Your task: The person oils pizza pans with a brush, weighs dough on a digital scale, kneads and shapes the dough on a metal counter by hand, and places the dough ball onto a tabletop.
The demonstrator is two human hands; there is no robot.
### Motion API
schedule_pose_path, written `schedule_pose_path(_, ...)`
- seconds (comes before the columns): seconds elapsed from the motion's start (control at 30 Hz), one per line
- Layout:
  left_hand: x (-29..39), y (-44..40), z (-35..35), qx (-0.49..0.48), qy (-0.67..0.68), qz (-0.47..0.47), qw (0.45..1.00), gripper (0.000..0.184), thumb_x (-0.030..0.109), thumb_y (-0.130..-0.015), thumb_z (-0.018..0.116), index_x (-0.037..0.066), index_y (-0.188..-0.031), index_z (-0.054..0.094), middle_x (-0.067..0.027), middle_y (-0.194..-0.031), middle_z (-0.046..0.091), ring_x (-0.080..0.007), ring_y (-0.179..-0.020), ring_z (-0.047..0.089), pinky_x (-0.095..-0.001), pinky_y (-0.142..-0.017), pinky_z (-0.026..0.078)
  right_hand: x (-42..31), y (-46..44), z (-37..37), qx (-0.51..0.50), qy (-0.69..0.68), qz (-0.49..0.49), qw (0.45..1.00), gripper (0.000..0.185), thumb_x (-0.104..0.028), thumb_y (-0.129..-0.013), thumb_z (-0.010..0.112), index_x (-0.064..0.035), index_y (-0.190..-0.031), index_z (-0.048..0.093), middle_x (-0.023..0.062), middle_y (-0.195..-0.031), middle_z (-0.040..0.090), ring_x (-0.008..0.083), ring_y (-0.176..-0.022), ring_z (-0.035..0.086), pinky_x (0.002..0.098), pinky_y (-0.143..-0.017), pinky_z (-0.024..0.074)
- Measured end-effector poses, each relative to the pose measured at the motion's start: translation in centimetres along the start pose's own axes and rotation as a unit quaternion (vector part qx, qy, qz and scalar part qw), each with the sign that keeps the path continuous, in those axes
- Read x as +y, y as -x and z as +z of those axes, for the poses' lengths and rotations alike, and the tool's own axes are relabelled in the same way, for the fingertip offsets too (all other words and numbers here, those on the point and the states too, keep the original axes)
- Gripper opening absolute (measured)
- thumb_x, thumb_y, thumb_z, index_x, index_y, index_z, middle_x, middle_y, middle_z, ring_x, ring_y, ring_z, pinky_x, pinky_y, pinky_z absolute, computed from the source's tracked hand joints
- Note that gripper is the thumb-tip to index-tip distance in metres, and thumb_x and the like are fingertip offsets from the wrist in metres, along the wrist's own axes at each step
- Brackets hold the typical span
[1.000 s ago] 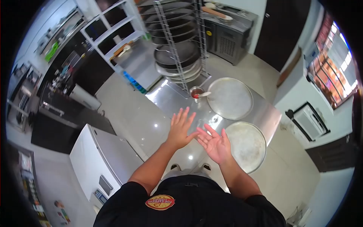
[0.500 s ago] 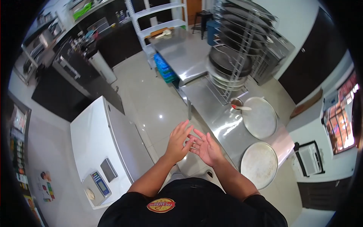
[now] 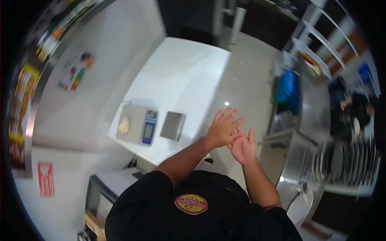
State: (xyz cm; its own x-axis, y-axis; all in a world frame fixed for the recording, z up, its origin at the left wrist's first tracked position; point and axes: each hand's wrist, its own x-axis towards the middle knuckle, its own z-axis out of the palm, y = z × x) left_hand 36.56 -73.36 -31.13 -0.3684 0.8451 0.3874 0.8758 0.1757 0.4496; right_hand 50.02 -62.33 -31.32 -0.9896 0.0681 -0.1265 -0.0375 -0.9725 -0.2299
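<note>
I hold the left hand (image 3: 220, 132) spread over the open right hand (image 3: 243, 150), both empty; the pale lump (image 3: 124, 125) leaves the scale (image 3: 136, 116)'s display (image 3: 148, 130) unobstructed.

Two hands (image 3: 223, 130) (image 3: 243, 150) — one scale (image 3: 148, 129) — one pale lump (image 3: 124, 125)

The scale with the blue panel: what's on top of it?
A pale lump sits on the scale. The spot underneath the lump is covered, so I can't see it.
</note>
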Motion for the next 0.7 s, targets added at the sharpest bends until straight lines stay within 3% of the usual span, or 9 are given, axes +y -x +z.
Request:
schedule_pose_path(0.1, -6.5, 4.0, -4.2, 0.101, -0.07, -0.12, 0.985, 0.065, 0.05, -0.093, 0.067, 0.018, -0.149, 0.058, -0.0177, -0.164, 0.041, -0.0434, -0.151, 0.035, -0.0634, -0.122, 0.024, 1.5, -4.5, 2.5, 0.04, 0.132, 0.092, 0.986, 0.072, -0.063, -0.111, 0.03, -0.009, -0.159, 0.04, 0.0183, -0.155, 0.052, 0.0322, -0.134, 0.058, 0.0447, -0.112, 0.0464)
schedule_pose_path(0.17, -11.7, 8.0, -7.5, 0.14, -0.103, -0.239, 0.955, 0.059, 0.031, -0.087, 0.077, 0.014, -0.142, 0.063, -0.0204, -0.154, 0.052, -0.0432, -0.143, 0.047, -0.0586, -0.118, 0.035, 2.8, -7.1, 3.2, 0.053, 0.204, 0.138, 0.968, 0.071, -0.061, -0.112, 0.03, -0.0085, -0.157, 0.043, 0.0186, -0.152, 0.056, 0.0319, -0.132, 0.061, 0.0447, -0.11, 0.0489)
schedule_pose_path(0.23, -15.3, 14.1, -10.6, 0.23, -0.175, -0.338, 0.896, 0.053, 0.02, -0.082, 0.079, 0.011, -0.132, 0.068, -0.0216, -0.146, 0.058, -0.0424, -0.135, 0.053, -0.0553, -0.114, 0.041, 3.8, -8.8, 3.1, 0.054, 0.283, 0.209, 0.934, 0.069, -0.06, -0.112, 0.032, -0.0066, -0.154, 0.046, 0.0188, -0.146, 0.061, 0.0309, -0.127, 0.064, 0.0426, -0.108, 0.0507)
schedule_pose_path(0.3, -18.0, 20.1, -14.2, 0.29, -0.279, -0.356, 0.844, 0.05, 0.017, -0.081, 0.076, 0.011, -0.13, 0.069, -0.0268, -0.146, 0.056, -0.0453, -0.131, 0.055, -0.0564, -0.111, 0.044, 4.3, -10.2, 2.7, 0.047, 0.329, 0.253, 0.909, 0.068, -0.059, -0.112, 0.033, -0.0056, -0.153, 0.047, 0.019, -0.143, 0.063, 0.0304, -0.124, 0.066, 0.0415, -0.106, 0.0516)
schedule_pose_path(0.37, -18.3, 24.2, -17.2, 0.266, -0.335, -0.48, 0.766, 0.055, 0.023, -0.083, 0.077, 0.012, -0.136, 0.066, -0.028, -0.15, 0.053, -0.047, -0.133, 0.054, -0.0571, -0.112, 0.043, 5.2, -11.0, 2.1, 0.043, 0.364, 0.302, 0.88, 0.065, -0.055, -0.113, 0.035, -0.0041, -0.151, 0.048, 0.0183, -0.139, 0.066, 0.0292, -0.122, 0.067, 0.0401, -0.103, 0.0529)
schedule_pose_path(0.4, -18.5, 25.0, -17.9, 0.265, -0.337, -0.49, 0.759, 0.055, 0.023, -0.083, 0.077, 0.012, -0.136, 0.066, -0.028, -0.15, 0.053, -0.047, -0.133, 0.054, -0.0571, -0.112, 0.043, 5.6, -11.1, 1.7, 0.042, 0.379, 0.324, 0.866, 0.064, -0.054, -0.113, 0.036, -0.0033, -0.151, 0.048, 0.0179, -0.136, 0.067, 0.0285, -0.12, 0.068, 0.0394, -0.102, 0.0536)
schedule_pose_path(0.5, -18.5, 26.9, -19.5, 0.194, -0.215, -0.635, 0.716, 0.067, 0.028, -0.082, 0.081, 0.012, -0.144, 0.06, -0.0264, -0.153, 0.051, -0.0458, -0.142, 0.047, -0.0545, -0.116, 0.041, 6.3, -11.1, 0.9, 0.028, 0.381, 0.358, 0.852, 0.059, -0.049, -0.114, 0.039, -0.0032, -0.15, 0.049, 0.0176, -0.137, 0.067, 0.0278, -0.12, 0.068, 0.039, -0.101, 0.0537)
schedule_pose_path(0.67, -17.0, 25.5, -17.9, 0.204, -0.252, -0.623, 0.712, 0.07, 0.031, -0.083, 0.082, 0.015, -0.148, 0.058, -0.026, -0.154, 0.05, -0.0447, -0.145, 0.045, -0.0528, -0.118, 0.04, 5.0, -12.6, 0.5, -0.017, 0.408, 0.429, 0.806, 0.048, -0.041, -0.114, 0.045, -0.0059, -0.146, 0.054, 0.0144, -0.136, 0.068, 0.022, -0.118, 0.067, 0.0338, -0.098, 0.0513)
schedule_pose_path(0.7, -16.3, 25.0, -17.3, 0.249, -0.27, -0.557, 0.745, 0.065, 0.029, -0.084, 0.081, 0.013, -0.144, 0.059, -0.0242, -0.152, 0.052, -0.0442, -0.138, 0.05, -0.0519, -0.115, 0.043, 5.0, -13.5, 0.2, -0.029, 0.412, 0.445, 0.794, 0.048, -0.041, -0.114, 0.045, -0.0059, -0.146, 0.054, 0.0144, -0.136, 0.068, 0.022, -0.118, 0.067, 0.0338, -0.098, 0.0513)
